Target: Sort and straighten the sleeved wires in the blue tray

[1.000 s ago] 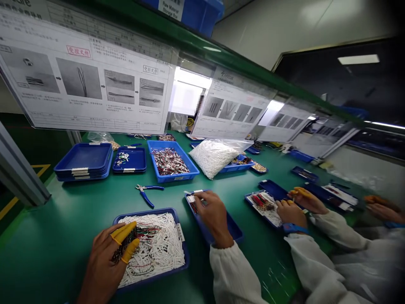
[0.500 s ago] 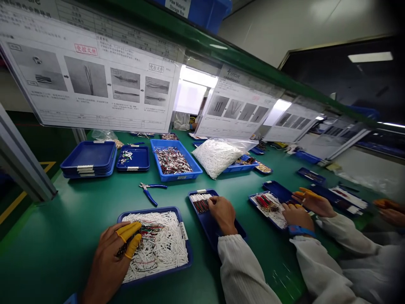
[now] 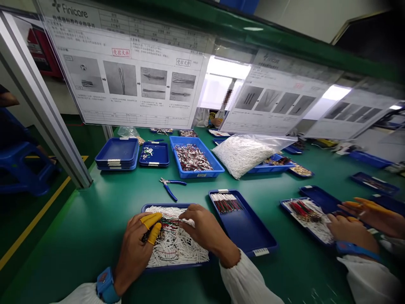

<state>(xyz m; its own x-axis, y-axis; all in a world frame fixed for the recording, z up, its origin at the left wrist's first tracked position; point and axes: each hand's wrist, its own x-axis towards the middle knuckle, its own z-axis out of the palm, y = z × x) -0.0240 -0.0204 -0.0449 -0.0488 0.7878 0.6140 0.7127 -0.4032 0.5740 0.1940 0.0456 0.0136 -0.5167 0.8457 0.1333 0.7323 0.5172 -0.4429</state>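
Observation:
My left hand (image 3: 139, 238), with yellow finger cots on two fingers, is closed around a bundle of thin wires (image 3: 171, 221) in red, green and black. The bundle's dark ends poke out between the fingers. It lies over a blue tray (image 3: 202, 265) filled with short white tubes (image 3: 186, 249). My right hand (image 3: 202, 228) pinches at the bundle's right end with thumb and index finger; how many wires are between them is hard to see. Right of it, a long blue tray (image 3: 249, 228) has a row of white-tipped wires (image 3: 226, 202) at its far end.
Blue-handled cutters (image 3: 171, 188) lie behind the tube tray. Farther back are stacked blue trays (image 3: 117, 150), a bin of wire pieces (image 3: 193, 158) and a bag of white tubes (image 3: 243, 154). At right, a co-worker's hands (image 3: 354, 230) work over another tray (image 3: 303, 219). Instruction sheets hang above.
My right hand has moved left from the row of wires in the long tray to the bundle at my left hand. The view has turned left.

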